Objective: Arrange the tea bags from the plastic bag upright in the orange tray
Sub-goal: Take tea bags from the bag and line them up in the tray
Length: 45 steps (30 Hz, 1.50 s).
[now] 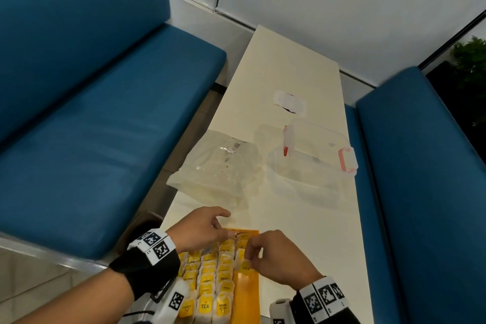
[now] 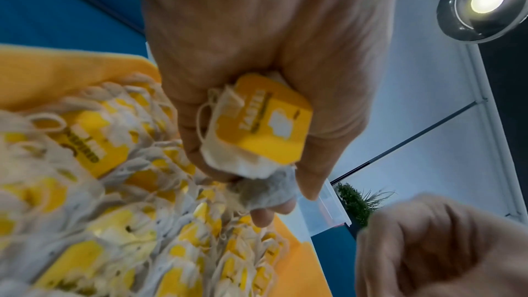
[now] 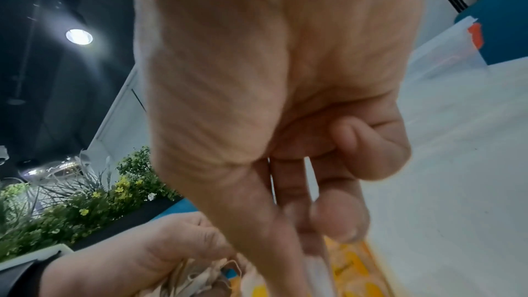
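Head view. The flat orange plastic tray lies at the near end of the long cream table. Rows of white paper tea bags with yellow tags stand upright across its left and middle part; a bare orange strip remains along the right side. The right hand pinches one yellow-tagged tea bag at the edge of that strip. The left hand hovers over the far rows, fingers curled. Judgement: the task is well advanced, and the step in hand is seating another bag in the right column.

Left wrist view. The left hand is clenched around a small bunch of tea bags, one yellow tag facing the camera. Below it the standing bags crowd together, strings looped loosely among them. The right hand shows at the lower right, fingers curled.

Right wrist view. The right hand has thumb and fingers pressed together on a thin white tea bag, blurred at the bottom edge; orange tray shows beneath it.

Next move, as judged: lower the pinched bag tag-up against the last bag of the right column, without toppling neighbours or snagging strings.

Surroundings. The crumpled clear plastic bag lies beyond the tray, apparently near empty. A clear plastic box with red clips sits to its right, well apart from the tray. Blue padded benches flank the table. Nothing blocks the open strip.
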Tool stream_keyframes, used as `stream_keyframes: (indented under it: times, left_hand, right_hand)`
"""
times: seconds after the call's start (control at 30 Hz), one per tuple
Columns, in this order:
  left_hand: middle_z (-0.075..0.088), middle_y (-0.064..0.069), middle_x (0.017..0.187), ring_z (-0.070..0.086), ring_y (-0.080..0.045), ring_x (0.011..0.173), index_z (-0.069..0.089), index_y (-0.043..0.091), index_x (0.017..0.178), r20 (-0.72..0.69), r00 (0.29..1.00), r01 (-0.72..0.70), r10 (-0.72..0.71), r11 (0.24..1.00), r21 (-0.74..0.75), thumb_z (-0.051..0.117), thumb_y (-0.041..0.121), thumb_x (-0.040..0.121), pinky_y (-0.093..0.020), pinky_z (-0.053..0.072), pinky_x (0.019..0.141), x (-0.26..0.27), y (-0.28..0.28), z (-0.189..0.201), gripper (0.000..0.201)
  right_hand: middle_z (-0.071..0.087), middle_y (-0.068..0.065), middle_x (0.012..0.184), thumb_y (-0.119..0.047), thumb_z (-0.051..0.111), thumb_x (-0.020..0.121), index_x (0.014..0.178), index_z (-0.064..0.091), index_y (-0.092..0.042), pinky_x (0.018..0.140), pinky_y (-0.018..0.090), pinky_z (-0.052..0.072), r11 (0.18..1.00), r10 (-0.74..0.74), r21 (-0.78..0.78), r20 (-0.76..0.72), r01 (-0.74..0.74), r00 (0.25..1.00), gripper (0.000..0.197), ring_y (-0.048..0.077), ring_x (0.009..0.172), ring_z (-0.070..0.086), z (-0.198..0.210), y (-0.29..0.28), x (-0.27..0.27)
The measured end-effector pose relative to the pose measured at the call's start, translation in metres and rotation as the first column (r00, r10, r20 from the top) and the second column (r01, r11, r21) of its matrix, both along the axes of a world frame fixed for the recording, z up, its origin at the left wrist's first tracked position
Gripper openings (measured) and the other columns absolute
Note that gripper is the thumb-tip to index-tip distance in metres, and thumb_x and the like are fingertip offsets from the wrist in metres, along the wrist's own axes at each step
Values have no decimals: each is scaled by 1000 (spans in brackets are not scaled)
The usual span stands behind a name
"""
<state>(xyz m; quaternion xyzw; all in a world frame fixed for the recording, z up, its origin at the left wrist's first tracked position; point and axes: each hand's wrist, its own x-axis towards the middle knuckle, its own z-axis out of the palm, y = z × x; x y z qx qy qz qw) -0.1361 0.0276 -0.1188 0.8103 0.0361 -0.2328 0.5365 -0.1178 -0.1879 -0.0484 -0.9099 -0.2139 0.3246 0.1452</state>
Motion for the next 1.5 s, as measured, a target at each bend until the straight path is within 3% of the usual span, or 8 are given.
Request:
stream_keyframes:
  times: [0.13,0.43,0.63,0.77,0.93,1.13,1.33,1.5]
  left_hand:
    - [77,5,87,72,-5,82,64,30,129,3,1000,0,0,1000,9,74,42,90,-26,51,97,1,-1,-7,42]
    - [78,7,88,69,-1,95,67,36,120,1,1000,22,-22,1000,-2,72,40,92,-13,44,87,0,2,-11,28]
    - [79,10,85,73,-14,88,71,29,111,-14,1000,-11,10,996,-85,59,44,100,-38,56,92,-2,2,-5,22]
    - [79,0,89,69,-12,100,71,25,113,-132,987,-116,91,972,-203,43,50,106,-34,47,102,-2,1,5,39]
    - [75,-22,94,67,-24,72,74,4,111,-414,884,-409,214,784,-467,46,47,105,-32,57,72,-2,-3,15,52]
    - [72,-25,95,66,-29,75,72,-4,113,-564,792,-563,234,637,-526,50,44,104,-37,55,72,-1,-3,11,54]
    - [69,-20,86,67,-32,73,69,-3,114,-629,743,-634,230,544,-550,49,43,105,-37,55,68,1,-9,15,51]
    - [67,-19,88,68,-29,74,71,0,113,-641,723,-666,258,506,-548,50,45,104,-38,55,71,1,-12,14,51]
  right_hand:
    - [64,-18,70,-10,70,80,90,79,-22,73,19,51,991,54,-113,-130,-69,990,18,0,76,62,-11,2,-2]
    - [61,-1,114,-21,49,91,98,69,-20,70,32,47,955,85,-295,228,-15,970,21,27,92,66,-53,10,-17]
    - [50,-2,114,-26,45,97,94,67,-18,57,31,35,956,105,-292,287,-17,952,23,28,83,64,-63,8,-16]
    - [50,-1,116,-27,47,97,102,65,-18,64,33,39,961,100,-276,296,-15,950,21,29,88,65,-62,7,-13]
    - [49,-3,116,-32,48,96,106,62,-21,67,34,46,969,71,-247,317,10,946,20,27,90,65,-59,5,-14]
    - [46,-13,110,-45,52,92,107,63,-28,65,25,47,996,-85,23,422,83,903,25,10,90,59,-34,8,-16]
    - [61,-13,87,-41,69,79,92,70,-31,70,29,53,885,-244,440,165,150,956,17,8,73,59,-7,33,-22]
    - [58,-24,100,-48,72,76,112,62,-39,73,26,53,887,-148,461,208,36,967,38,5,73,56,-2,41,-25]
